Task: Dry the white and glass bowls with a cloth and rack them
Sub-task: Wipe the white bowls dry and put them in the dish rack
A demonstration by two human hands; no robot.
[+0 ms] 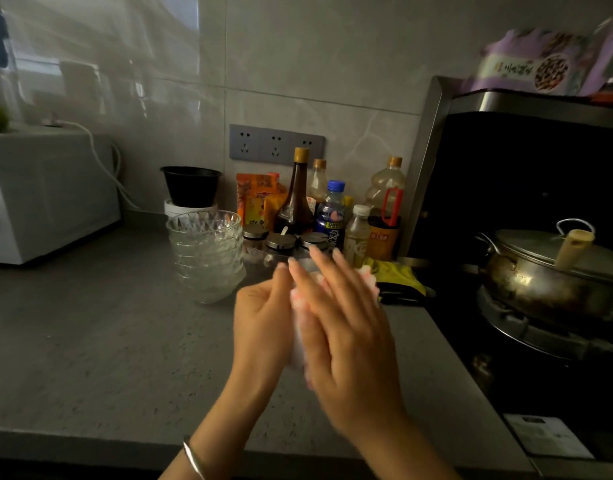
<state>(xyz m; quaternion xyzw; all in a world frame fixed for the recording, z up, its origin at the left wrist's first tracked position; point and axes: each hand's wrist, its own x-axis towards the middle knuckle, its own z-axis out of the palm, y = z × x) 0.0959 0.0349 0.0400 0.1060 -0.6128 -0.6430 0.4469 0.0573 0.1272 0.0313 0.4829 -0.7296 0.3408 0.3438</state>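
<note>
Head view: above the grey worktop [90, 341], the left hand [263, 317] has its grip curled round a pink-white cloth [297, 317]. The right hand [346, 323] presses flat against it, grip open. Stacked glass bowls [206, 254] stand at ten o'clock from the hands.

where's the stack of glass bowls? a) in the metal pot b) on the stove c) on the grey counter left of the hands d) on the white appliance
c: the stack of glass bowls stands on the grey counter, left of the left hand.
</note>
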